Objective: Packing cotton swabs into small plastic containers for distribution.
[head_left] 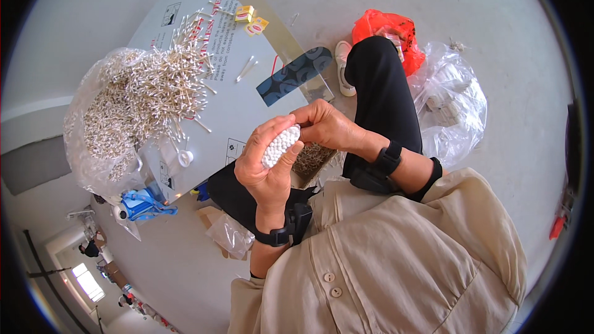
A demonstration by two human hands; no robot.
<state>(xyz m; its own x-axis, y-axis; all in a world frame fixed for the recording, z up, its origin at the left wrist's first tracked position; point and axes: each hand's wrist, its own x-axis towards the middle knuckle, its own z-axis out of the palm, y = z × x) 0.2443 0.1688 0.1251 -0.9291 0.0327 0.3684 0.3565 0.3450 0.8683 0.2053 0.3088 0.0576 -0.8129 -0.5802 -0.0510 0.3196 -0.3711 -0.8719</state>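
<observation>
From the head cam: my left hand [263, 170] angles up from 6 o'clock, fingers curled snug around a cotton swab bundle [281, 146]. Bundle sits at my right hand's [325, 125] 8 o'clock; those fingers are bent to its edge, can't tell if they're gripping.

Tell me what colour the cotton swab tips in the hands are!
The cotton swab tips are white, seen best in the head view.
</observation>
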